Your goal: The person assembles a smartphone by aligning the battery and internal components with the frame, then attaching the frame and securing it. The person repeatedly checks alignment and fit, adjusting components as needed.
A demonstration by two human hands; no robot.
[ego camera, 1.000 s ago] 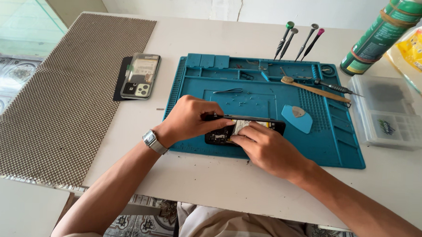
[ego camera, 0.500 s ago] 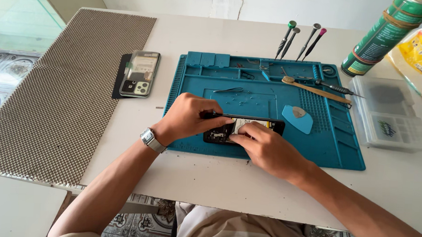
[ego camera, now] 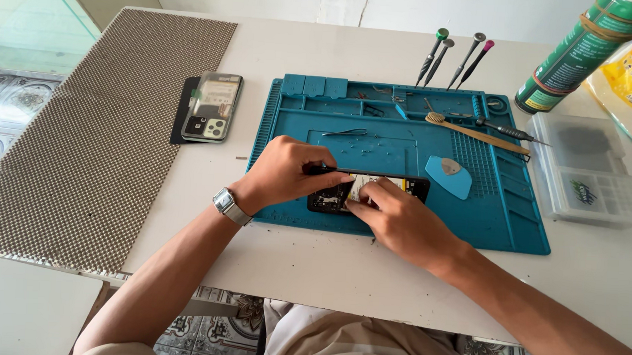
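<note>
White table bears a teal mat (ego camera: 513,214) whose tray slots hold small tools; both hands (ego camera: 344,193) grip an opened phone (ego camera: 329,198).

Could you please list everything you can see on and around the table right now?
Opened phone: one, black, on the mat under both hands.
Repair mat: one, teal, table centre.
Phone back: one, grey-green, left of the mat.
Mesh mat: one, brown, table left.
Screwdrivers: four, upright behind the mat.
Brush: one, wooden, on the mat.
Pick: one, blue, on the mat.
Spray can: one, green, far right.
Parts box: one, clear, right.
Left hand: on the phone, wristwatch worn.
Right hand: on the phone.
</note>
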